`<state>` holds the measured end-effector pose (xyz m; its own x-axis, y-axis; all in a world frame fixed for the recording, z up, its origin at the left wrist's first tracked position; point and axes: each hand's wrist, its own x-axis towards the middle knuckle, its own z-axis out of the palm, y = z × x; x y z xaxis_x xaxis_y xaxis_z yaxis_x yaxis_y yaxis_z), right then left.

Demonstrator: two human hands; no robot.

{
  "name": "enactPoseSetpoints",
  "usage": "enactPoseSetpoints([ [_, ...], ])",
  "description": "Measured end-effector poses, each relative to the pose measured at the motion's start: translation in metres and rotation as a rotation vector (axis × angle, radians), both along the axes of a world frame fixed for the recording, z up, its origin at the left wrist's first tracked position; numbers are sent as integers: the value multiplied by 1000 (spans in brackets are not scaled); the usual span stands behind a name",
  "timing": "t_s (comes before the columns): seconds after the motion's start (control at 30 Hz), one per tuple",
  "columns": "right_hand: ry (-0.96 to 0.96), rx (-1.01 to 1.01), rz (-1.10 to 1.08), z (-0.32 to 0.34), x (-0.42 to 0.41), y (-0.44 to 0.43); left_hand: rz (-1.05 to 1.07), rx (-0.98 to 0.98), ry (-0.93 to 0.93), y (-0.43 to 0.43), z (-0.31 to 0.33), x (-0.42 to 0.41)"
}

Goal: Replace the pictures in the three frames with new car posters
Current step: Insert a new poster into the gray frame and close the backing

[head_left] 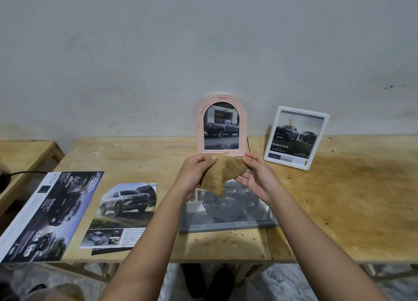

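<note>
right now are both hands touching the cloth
Touching. The head view shows the left hand pinching one corner of the cloth and the right hand pinching the opposite corner.

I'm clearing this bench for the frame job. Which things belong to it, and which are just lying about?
Job: pink arched frame, white frame, grey frame, brown cloth gripped by left hand and right hand, white truck poster, dark brochure.
Lying about: black cable, side table.

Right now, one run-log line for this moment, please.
left hand: holds cloth | right hand: holds cloth | cloth: over grey frame | grey frame: flat on table | pink frame, white frame: standing
</note>
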<state>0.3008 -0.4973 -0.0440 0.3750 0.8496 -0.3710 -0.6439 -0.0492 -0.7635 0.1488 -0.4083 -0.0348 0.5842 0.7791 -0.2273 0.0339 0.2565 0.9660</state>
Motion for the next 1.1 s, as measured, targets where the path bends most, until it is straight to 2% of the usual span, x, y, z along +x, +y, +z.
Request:
enactPoseSetpoints([
  [0.13,17,26,25,2,-1,-1,76,-28,-68,-3,1,3],
  [0.23,-95,-14,83,-2,-1,-3,109,-60,-118,-4,2,4],
  [0.4,-198,-41,40,-2,4,0,106,6,-12,-3,-3,5],
  [0.63,-502,-75,127,-6,9,2,199,128,149,9,-8,9],
  [0.83,-709,-145,89,-11,10,2,4,327,255,8,-11,4],
  [0.93,-802,-179,91,-11,9,1,4,423,299,9,-18,4],
  [1.03,-741,-163,139,-13,12,-1,34,529,329,11,-19,3],
  [1.1,-668,-155,180,-14,13,-3,26,449,269,11,-17,3],
])
